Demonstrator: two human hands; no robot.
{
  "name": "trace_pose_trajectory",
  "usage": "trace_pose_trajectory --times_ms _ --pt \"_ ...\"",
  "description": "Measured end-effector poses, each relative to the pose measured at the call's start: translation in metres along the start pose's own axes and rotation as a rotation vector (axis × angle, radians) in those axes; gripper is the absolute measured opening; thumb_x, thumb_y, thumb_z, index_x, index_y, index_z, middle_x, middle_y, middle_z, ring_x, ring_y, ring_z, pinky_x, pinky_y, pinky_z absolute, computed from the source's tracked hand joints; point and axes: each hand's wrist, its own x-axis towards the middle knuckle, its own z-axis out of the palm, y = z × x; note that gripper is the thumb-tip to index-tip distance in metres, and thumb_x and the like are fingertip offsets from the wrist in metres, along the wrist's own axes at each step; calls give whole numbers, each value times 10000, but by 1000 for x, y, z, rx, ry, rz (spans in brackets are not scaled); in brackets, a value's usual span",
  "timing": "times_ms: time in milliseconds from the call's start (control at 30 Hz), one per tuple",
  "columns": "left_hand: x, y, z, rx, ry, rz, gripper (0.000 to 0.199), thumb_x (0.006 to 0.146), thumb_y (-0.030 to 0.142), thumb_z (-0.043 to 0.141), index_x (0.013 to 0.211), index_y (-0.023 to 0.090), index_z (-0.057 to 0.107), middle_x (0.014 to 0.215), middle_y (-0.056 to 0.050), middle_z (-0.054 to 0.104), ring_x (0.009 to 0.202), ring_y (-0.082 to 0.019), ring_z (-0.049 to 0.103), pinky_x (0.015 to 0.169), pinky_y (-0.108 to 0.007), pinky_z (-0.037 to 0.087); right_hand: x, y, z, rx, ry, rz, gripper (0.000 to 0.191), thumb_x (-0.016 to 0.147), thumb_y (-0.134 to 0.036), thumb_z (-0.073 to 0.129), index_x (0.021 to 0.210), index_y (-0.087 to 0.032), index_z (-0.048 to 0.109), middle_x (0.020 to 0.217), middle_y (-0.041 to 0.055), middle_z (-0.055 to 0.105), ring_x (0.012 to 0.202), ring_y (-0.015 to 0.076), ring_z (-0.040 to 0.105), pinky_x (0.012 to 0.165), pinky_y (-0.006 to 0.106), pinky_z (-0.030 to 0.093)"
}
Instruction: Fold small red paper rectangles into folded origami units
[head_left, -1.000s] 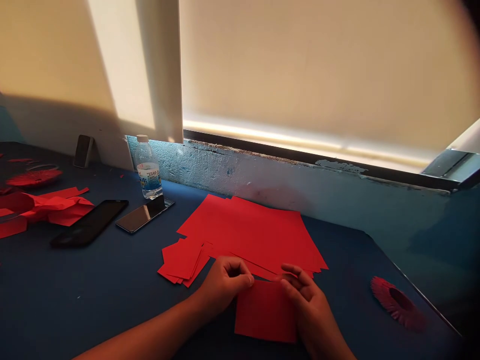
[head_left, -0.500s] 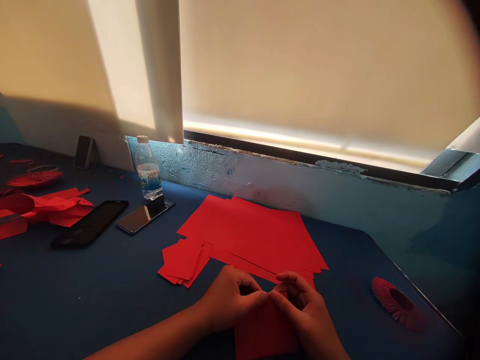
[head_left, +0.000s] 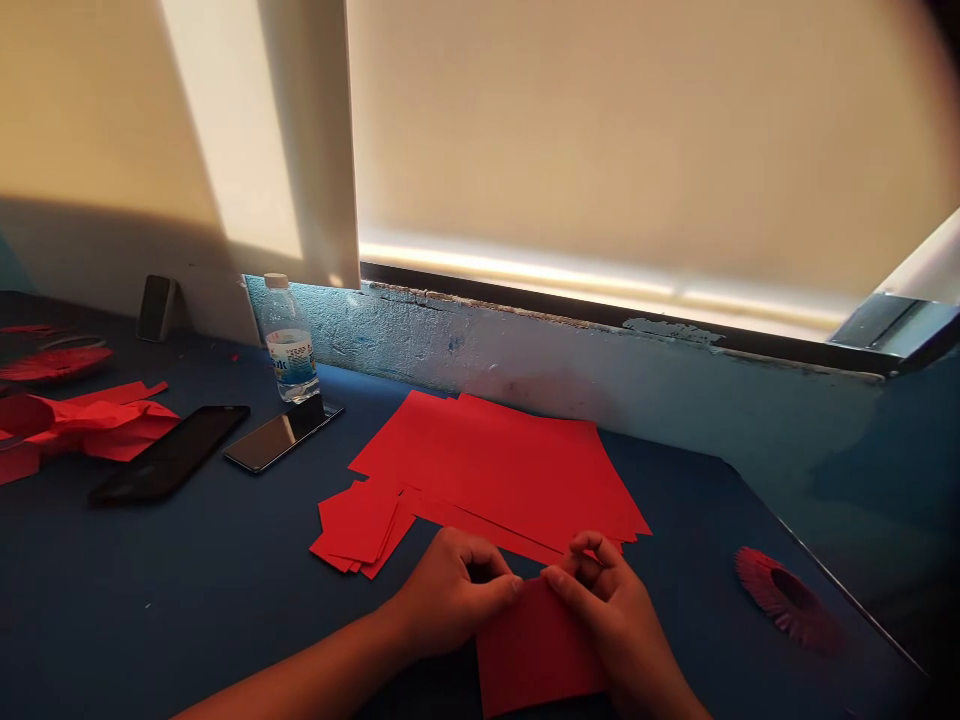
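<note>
A square sheet of red paper (head_left: 536,650) is held up near the bottom of the view, its top edge between my two hands. My left hand (head_left: 459,590) pinches the paper's upper left part between thumb and forefinger. At the upper right edge, my right hand (head_left: 606,610) grips it with thumb and forefinger, the other fingers curled behind. Just beyond my hands lies a stack of large red paper sheets (head_left: 502,465). Smaller red paper pieces (head_left: 362,522) overlap in a pile left of that stack.
A water bottle (head_left: 289,345) stands by the wall behind a phone (head_left: 285,435). Another dark phone (head_left: 171,455) lies beside crumpled red paper (head_left: 105,425); a third phone (head_left: 156,308) leans upright. A fringed red paper ring (head_left: 784,600) lies near the table's right edge.
My hands have moved slightly apart along the sheet's top edge, and more of the red square now shows between them. The view has shifted a little.
</note>
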Motion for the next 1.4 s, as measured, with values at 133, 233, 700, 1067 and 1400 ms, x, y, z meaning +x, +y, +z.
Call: trace_pose_trajectory --times_ms 133,233,700,1067,1400 --pt "2 -4 -1 -84 1 -43 225 741 299 596 649 102 653 621 -62 627 572 -150 547 515 -229 367 2 -4 -1 57 42 42 524 503 -375 825 857 -225 469 615 -55 554 502 109 510 462 200 382" --pt "3 -5 -2 -149 64 -75 228 725 315 615 626 110 630 587 -47 601 547 -139 521 511 -233 360 3 -6 -2 104 50 69 538 489 -355 835 860 -224 468 613 -55 558 511 121 532 477 217 416" --pt "10 -5 -6 -410 239 -127 254 782 407 580 803 155 554 537 62 422 418 -48 320 426 -192 231 9 -8 -10 214 42 116 487 558 -322 807 925 -217 505 730 -20 643 652 170 641 591 260 500" --pt "9 -4 -5 -314 250 -128 458 868 510 378 548 184 359 420 63 318 354 -60 261 382 -212 207 8 -8 -11 207 19 137 442 608 -339 786 927 -229 502 724 -28 635 643 171 635 577 261 494" --pt "5 -7 -4 -355 112 24 291 787 425 576 697 152 526 597 35 432 448 -53 344 453 -214 259 10 -4 -11 233 60 119 454 605 -310 790 948 -222 506 765 -16 650 673 162 644 603 256 508"
